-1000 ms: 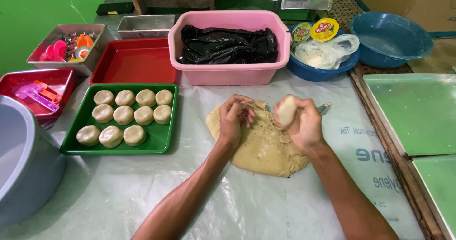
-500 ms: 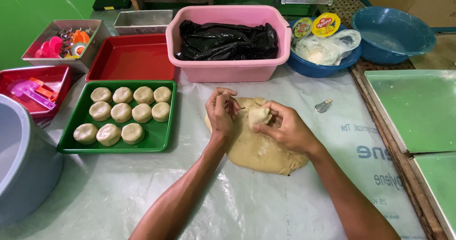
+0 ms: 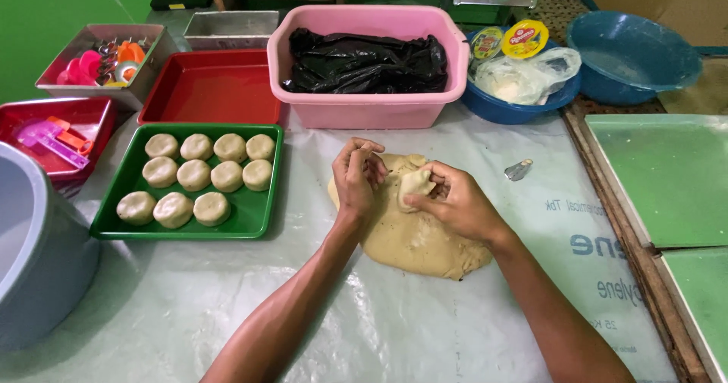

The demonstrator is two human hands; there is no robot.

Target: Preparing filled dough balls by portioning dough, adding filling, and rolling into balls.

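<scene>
While both hands meet over the big slab of dough on the plastic-covered bench, the right hand has its fingers clamped on a small piece of dough, pinching it just above the slab's upper edge. Beside it, the left hand is curled with its fingers together at the tips, touching the same small piece from the left side. That slab lies flat near the middle of the bench, partly hidden under both wrists. To the left sits a green tray holding ten round dough patties in three rows. Behind the tray is a red tray, and behind the hands a pink tub containing a crumpled black plastic bag. A blue bowl with a clear bag and two round lids stands right of the tub, with a second blue basin further right. A small metal object lies on the bench, apart from the dough. Green boards rest at the right edge, and a grey bin at the far left.
</scene>
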